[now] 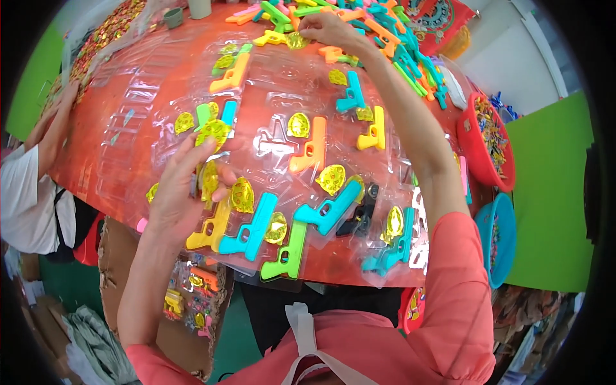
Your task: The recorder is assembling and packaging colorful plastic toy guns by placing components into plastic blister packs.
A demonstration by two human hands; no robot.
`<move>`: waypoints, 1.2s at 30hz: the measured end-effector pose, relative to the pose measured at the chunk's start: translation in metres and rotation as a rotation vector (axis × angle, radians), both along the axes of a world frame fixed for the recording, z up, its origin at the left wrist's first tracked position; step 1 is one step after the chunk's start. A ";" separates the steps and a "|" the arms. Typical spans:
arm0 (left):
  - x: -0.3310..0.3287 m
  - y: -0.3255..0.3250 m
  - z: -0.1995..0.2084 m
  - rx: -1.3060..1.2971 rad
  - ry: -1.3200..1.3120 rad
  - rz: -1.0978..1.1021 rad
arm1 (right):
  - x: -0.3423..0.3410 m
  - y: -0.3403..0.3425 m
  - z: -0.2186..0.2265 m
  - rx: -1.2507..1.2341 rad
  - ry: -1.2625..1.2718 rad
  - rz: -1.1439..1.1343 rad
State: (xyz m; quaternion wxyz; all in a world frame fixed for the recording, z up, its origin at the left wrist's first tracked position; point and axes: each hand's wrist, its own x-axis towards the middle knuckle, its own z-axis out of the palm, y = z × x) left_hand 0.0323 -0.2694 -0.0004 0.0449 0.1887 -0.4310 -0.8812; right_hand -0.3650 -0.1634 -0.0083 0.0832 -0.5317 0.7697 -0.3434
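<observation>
My left hand is closed around several see-through yellow turtle-shaped plastic pieces, above the near left trays. My right arm reaches to the far side, where my right hand pinches another yellow turtle-shaped piece beside a yellow toy pistol. Clear plastic blister trays cover the middle of the red table. Many hold a toy pistol, such as an orange one, a blue one and a green one, with a yellow piece beside it.
Loose toy pistols are heaped at the back. A red basin and a blue basin stand at the right. Another person's arm rests at the left edge, near a bag of small colourful bits. A cardboard box sits below.
</observation>
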 end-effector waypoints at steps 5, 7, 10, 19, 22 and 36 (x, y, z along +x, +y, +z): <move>0.001 0.000 0.002 -0.023 0.012 0.041 | 0.016 0.061 0.053 -0.068 0.205 0.185; -0.004 0.004 0.005 -0.033 0.000 0.035 | 0.017 0.066 0.064 0.142 -0.112 -0.105; -0.005 0.006 0.008 -0.015 -0.014 0.054 | 0.004 0.082 0.054 0.057 -0.151 0.039; -0.002 -0.003 -0.006 -0.055 0.020 0.063 | 0.075 0.048 0.029 0.185 0.177 0.151; -0.001 0.004 -0.001 -0.081 -0.003 0.070 | 0.082 0.036 0.018 0.131 0.236 0.217; -0.020 0.012 0.002 -0.114 -0.063 -0.009 | 0.044 0.074 0.024 0.008 -0.400 -0.324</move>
